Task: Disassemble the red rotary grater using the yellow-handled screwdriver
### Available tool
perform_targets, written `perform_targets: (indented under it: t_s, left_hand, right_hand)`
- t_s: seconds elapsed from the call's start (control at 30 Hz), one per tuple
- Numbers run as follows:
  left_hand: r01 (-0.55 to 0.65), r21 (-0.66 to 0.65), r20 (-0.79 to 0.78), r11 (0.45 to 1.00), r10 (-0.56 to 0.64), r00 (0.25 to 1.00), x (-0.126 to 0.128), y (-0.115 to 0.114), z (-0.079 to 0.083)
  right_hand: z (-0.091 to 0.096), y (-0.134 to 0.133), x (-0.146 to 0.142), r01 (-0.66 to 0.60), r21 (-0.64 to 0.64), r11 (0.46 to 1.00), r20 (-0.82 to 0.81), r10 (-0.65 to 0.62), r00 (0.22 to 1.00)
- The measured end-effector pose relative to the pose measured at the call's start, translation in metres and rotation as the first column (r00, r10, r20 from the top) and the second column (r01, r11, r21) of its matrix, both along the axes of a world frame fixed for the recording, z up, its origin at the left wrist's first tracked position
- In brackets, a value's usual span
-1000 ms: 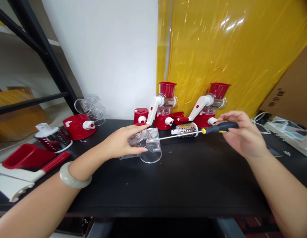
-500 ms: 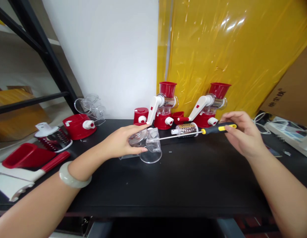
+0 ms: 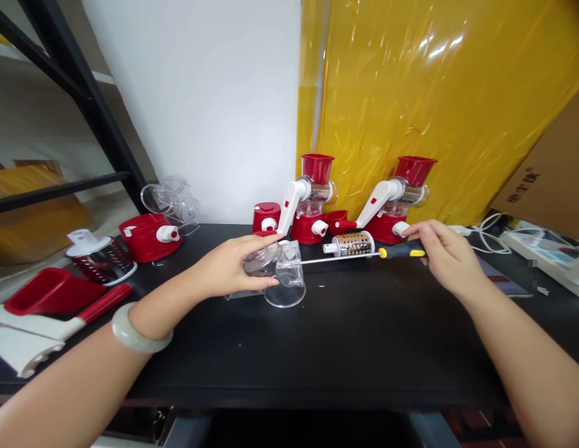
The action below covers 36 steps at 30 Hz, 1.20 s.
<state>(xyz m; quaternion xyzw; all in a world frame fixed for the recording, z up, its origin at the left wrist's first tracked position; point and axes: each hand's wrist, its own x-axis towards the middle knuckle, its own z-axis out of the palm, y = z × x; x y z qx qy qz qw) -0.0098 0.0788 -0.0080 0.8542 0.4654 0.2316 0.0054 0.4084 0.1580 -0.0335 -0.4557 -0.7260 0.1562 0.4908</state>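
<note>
My left hand (image 3: pixel 228 267) grips a clear plastic housing (image 3: pixel 282 277) lying on its side on the black table (image 3: pixel 317 348). My right hand (image 3: pixel 446 258) pinches the black and yellow handle of a screwdriver (image 3: pixel 364 255), whose thin shaft points left and its tip touches the clear housing. Just behind the shaft lies a metal grater drum (image 3: pixel 350 244) with a white end.
Two assembled red and white rotary graters (image 3: pixel 310 199) (image 3: pixel 396 199) stand at the back, with a red base (image 3: pixel 266 216) beside them. At left are a red base (image 3: pixel 149 236), clear housings (image 3: pixel 172 199), a bladed drum (image 3: pixel 100 258) and a red pusher (image 3: pixel 51 295). Cables and a cardboard box (image 3: pixel 546 168) sit right.
My right hand has rolled its fingers along the screwdriver handle and slid slightly left and down; the handle has turned. The left hand and clear housing have stayed put.
</note>
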Motion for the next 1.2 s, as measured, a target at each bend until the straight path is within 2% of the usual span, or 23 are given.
perform_targets:
  t_s: [0.07, 0.17, 0.3, 0.4, 0.53, 0.6, 0.67, 0.73, 0.8, 0.87, 0.97, 1.03, 1.2]
  left_hand:
    - [0.004, -0.006, 0.002, 1.0, -0.004, 1.0, 0.0, 0.0, 0.0]
    - [0.0, -0.009, 0.001, 1.0, 0.0, 1.0, 0.001, -0.001, 0.001]
    - [-0.014, -0.016, -0.002, 1.0, 0.014, 1.0, 0.001, -0.001, 0.001]
    - [-0.009, -0.016, -0.006, 1.0, 0.009, 1.0, 0.0, -0.001, 0.001]
    - [-0.002, -0.012, -0.001, 1.0, 0.002, 1.0, 0.0, -0.001, 0.001]
    - [-0.002, -0.008, -0.002, 1.0, 0.002, 1.0, 0.001, -0.002, 0.002]
    - [0.002, -0.009, -0.005, 1.0, -0.002, 1.0, 0.001, -0.002, 0.002]
    - [0.006, -0.015, -0.007, 1.0, -0.006, 1.0, 0.001, -0.002, 0.002]
    - [0.003, -0.022, -0.007, 1.0, -0.003, 1.0, 0.001, -0.002, 0.001]
    - [0.0, -0.024, -0.007, 1.0, 0.0, 1.0, 0.001, -0.001, 0.001]
    - [-0.001, -0.021, -0.009, 1.0, 0.001, 1.0, 0.0, 0.0, 0.0]
    - [-0.002, -0.015, -0.009, 1.0, 0.002, 1.0, 0.0, 0.0, 0.0]
    - [0.004, -0.013, -0.001, 1.0, -0.004, 1.0, 0.002, -0.002, 0.002]
  right_hand:
    - [0.003, -0.001, -0.002, 0.002, 0.067, 0.998, -0.02, -0.001, 1.0]
    - [0.006, -0.001, -0.004, -0.096, 0.13, 0.987, -0.179, 0.119, 0.977]
    - [0.009, -0.005, -0.008, -0.215, 0.144, 0.966, -0.458, 0.258, 0.851]
    - [0.013, -0.01, -0.013, -0.273, 0.095, 0.957, -0.554, 0.278, 0.785]
    - [0.012, -0.01, -0.014, -0.374, 0.064, 0.925, -0.547, 0.346, 0.762]
    - [0.009, -0.008, -0.011, -0.391, 0.063, 0.918, -0.509, 0.367, 0.779]
    - [0.005, -0.005, -0.008, -0.312, 0.012, 0.95, -0.397, 0.291, 0.87]
    - [0.003, -0.004, -0.006, -0.15, -0.034, 0.988, -0.226, 0.138, 0.964]
    - [0.003, -0.003, -0.005, -0.051, -0.027, 0.998, -0.15, 0.046, 0.988]
    - [0.004, -0.003, -0.006, -0.095, -0.005, 0.995, -0.236, 0.091, 0.967]
    - [0.005, -0.003, -0.009, -0.265, 0.052, 0.963, -0.41, 0.262, 0.874]
    - [0.006, -0.004, -0.011, -0.33, 0.096, 0.939, -0.472, 0.335, 0.816]
    - [0.011, -0.007, -0.015, -0.402, 0.064, 0.914, -0.563, 0.365, 0.742]
